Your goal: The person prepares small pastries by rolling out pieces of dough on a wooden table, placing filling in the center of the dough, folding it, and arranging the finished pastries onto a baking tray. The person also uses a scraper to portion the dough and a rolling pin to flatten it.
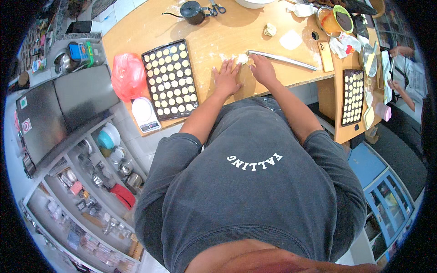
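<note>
On the wooden table, my left hand [226,79] lies flat with its fingers spread, the fingertips close to a small pale lump of dough [242,59]. My right hand [263,71] is on the other side of that dough, its thumb and fingers apart. It sits against the near end of a long silver metal bar [284,60], which slants off to the right. White flour is scattered around both hands. Left of my left hand is a dark baking tray [195,93] with rows of small round pale dough pieces. Another dough lump [270,30] rests farther back.
A pink plastic bag [129,76] and a white kitchen scale [145,113] stand left of the tray. Behind are a black kettle [193,13] and scissors [218,6]. A phone [325,57] and second filled tray [352,98] lie right. Another person's hand [400,51] shows far right.
</note>
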Tool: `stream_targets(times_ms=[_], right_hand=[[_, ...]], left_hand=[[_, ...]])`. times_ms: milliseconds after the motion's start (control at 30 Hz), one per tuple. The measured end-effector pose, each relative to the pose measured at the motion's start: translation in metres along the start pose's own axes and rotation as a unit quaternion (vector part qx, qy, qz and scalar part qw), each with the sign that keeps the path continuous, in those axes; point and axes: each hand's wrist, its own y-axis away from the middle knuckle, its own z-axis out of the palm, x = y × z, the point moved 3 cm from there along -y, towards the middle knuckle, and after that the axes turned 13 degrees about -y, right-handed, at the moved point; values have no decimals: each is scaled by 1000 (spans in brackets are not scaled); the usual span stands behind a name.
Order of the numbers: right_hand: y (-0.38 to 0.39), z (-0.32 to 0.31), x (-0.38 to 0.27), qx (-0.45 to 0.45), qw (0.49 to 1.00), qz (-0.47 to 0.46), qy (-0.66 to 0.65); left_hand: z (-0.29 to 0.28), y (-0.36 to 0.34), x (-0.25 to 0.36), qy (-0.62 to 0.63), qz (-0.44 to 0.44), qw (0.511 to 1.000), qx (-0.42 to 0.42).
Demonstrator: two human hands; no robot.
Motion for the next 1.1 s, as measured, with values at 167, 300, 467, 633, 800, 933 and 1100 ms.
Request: stream_targets(times_ms=[167, 300, 467, 633, 800, 933, 1100], right_hand=[[-11, 6, -5, -16, 1000, 12, -7], [-19, 9, -8, -31, 999, 29, -3], [-24, 13, -10, -56, 998, 21, 26], [-28, 20, -9, -61, 996, 18, 69], [-28, 24, -1, -53, 996, 1, 65], [-29, 24, 2, -64, 996, 2, 65], [-40, 20, -3, -95, 985, -48, 135]], left_hand=[[-2, 2, -3, 19, 3, 1000, 9], [-2, 0, -3, 10, 3, 1000, 4], [0, -1, -6, -1, 4, 1000, 1], [-5, 1, -6, 4, 6, 1000, -5], [-7, 0, -6, -1, 11, 1000, -14], [-7, 0, -7, 0, 8, 1000, -23], [-4, -2, -8, -5, 11, 1000, -22]])
